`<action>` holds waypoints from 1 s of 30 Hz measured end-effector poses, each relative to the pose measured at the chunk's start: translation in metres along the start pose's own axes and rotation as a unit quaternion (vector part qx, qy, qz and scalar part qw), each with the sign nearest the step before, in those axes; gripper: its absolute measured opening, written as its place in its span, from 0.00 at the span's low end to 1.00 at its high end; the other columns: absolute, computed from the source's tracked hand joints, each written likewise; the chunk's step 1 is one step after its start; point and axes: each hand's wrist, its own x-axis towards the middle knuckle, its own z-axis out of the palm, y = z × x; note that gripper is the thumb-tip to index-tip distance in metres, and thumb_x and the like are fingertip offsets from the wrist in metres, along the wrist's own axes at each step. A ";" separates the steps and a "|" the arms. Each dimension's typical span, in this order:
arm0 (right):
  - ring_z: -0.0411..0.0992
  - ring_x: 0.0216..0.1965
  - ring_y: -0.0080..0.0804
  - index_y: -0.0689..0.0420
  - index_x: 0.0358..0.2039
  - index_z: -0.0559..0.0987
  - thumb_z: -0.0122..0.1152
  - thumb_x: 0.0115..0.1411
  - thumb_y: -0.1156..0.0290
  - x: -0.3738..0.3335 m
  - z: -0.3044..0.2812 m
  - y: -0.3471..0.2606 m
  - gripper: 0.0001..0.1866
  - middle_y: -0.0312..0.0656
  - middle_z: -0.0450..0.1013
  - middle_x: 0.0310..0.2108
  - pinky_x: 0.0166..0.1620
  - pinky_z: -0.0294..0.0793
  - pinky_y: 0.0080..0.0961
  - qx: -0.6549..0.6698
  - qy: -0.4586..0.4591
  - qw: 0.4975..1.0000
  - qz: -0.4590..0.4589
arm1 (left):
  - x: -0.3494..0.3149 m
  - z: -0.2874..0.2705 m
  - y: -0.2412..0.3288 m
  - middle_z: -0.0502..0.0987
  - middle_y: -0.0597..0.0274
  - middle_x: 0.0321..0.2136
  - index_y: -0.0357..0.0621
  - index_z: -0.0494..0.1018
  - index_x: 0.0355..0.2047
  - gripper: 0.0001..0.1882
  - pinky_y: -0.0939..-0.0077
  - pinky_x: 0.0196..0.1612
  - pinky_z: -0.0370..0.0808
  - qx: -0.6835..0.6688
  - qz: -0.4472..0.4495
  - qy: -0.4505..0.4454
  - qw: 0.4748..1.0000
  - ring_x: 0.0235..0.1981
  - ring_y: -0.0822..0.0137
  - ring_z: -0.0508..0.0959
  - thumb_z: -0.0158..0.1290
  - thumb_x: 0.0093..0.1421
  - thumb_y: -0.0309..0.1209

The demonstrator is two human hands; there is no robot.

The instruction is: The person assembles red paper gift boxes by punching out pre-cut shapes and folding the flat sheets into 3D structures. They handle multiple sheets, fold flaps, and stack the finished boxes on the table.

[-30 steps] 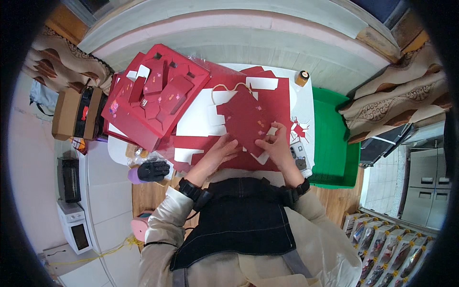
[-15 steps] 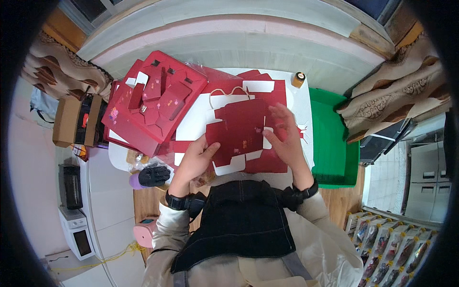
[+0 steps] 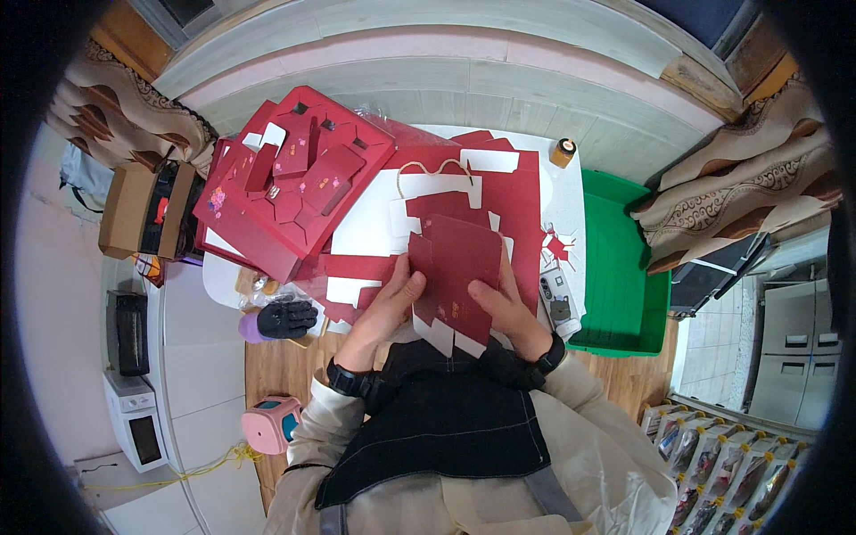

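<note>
The red carton [image 3: 456, 272] has come down toward the apron [image 3: 428, 419] over the last half-second, and the right hand [image 3: 510, 310], spread and off its face then, is back on it. So now it's a two-sided hold: the left hand [image 3: 388, 305] pinches the left edge, thumb near the rim, while the right thumb presses well onto the face and its fingers slip behind the right edge. Both grips are narrow, closed on thin card; opposed like that, they probably keep the panel flat and steady. White flaps [image 3: 434, 335] poke out below the grip, toward the body, left free, it seems, because both hands keep to the sides. Just beyond the grip, more red sheets [image 3: 514, 190] lie overlapped on the table [image 3: 562, 196], a cord [image 3: 434, 167] across them. Up and left sits the big red tray [image 3: 332, 134] with small boxes on it, presumably set aside to leave working room. Right of the grip: a phone [image 3: 555, 287], then the green bin [image 3: 662, 325], close alongside.
</note>
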 end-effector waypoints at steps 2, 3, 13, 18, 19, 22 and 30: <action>0.60 0.57 0.26 0.57 0.60 0.59 0.58 0.59 0.68 0.001 -0.001 -0.001 0.30 0.36 0.60 0.54 0.60 0.59 0.28 -0.028 -0.010 0.999 -0.012 | -0.001 0.002 0.010 0.46 0.47 0.68 0.38 0.31 0.70 0.52 0.69 0.68 0.50 0.067 0.001 -0.021 0.998 0.68 0.59 0.48 0.46 0.64 0.58; 0.60 0.56 0.26 0.57 0.60 0.58 0.59 0.59 0.68 0.003 -0.004 -0.003 0.31 0.36 0.60 0.54 0.60 0.59 0.29 -0.050 -0.022 0.998 -0.013 | 0.001 0.001 0.009 0.45 0.46 0.68 0.38 0.29 0.69 0.55 0.67 0.68 0.50 0.058 0.020 -0.036 0.997 0.69 0.58 0.47 0.49 0.62 0.59; 0.64 0.47 0.25 0.58 0.53 0.64 0.66 0.55 0.63 0.006 0.003 -0.007 0.29 0.37 0.63 0.45 0.52 0.64 0.26 -0.104 -0.027 0.993 -0.044 | 0.017 0.011 -0.001 0.53 0.46 0.65 0.43 0.28 0.70 0.67 0.67 0.55 0.69 0.102 0.116 -0.059 0.986 0.58 0.57 0.65 0.68 0.48 0.48; 0.64 0.46 0.31 0.58 0.51 0.64 0.70 0.52 0.64 0.014 -0.019 0.004 0.31 0.41 0.63 0.46 0.52 0.65 0.30 -0.344 0.010 0.931 -0.120 | 0.007 0.008 0.020 0.72 0.55 0.50 0.41 0.48 0.67 0.48 0.79 0.39 0.74 0.051 -0.003 -0.021 0.998 0.40 0.71 0.74 0.66 0.54 0.38; 0.64 0.47 0.33 0.58 0.51 0.64 0.71 0.52 0.64 0.017 -0.021 0.005 0.31 0.42 0.63 0.47 0.52 0.65 0.30 -0.396 0.032 0.907 -0.138 | 0.004 0.008 0.024 0.76 0.62 0.43 0.41 0.53 0.64 0.37 0.81 0.41 0.73 0.052 0.014 -0.016 0.998 0.38 0.74 0.75 0.61 0.59 0.33; 0.62 0.50 0.36 0.58 0.52 0.62 0.71 0.52 0.66 0.023 -0.017 0.014 0.33 0.46 0.60 0.51 0.53 0.64 0.32 -0.406 0.142 0.874 -0.225 | 0.003 0.015 0.022 0.73 0.60 0.47 0.42 0.52 0.64 0.34 0.79 0.44 0.72 0.047 0.060 0.034 0.997 0.42 0.73 0.73 0.57 0.63 0.31; 0.66 0.50 0.34 0.60 0.49 0.66 0.64 0.58 0.73 0.008 -0.015 0.018 0.22 0.46 0.64 0.50 0.52 0.67 0.29 -0.318 0.103 0.935 -0.115 | 0.004 0.023 0.018 0.69 0.59 0.52 0.42 0.55 0.62 0.26 0.76 0.54 0.67 -0.026 0.084 0.098 0.991 0.52 0.71 0.68 0.51 0.67 0.31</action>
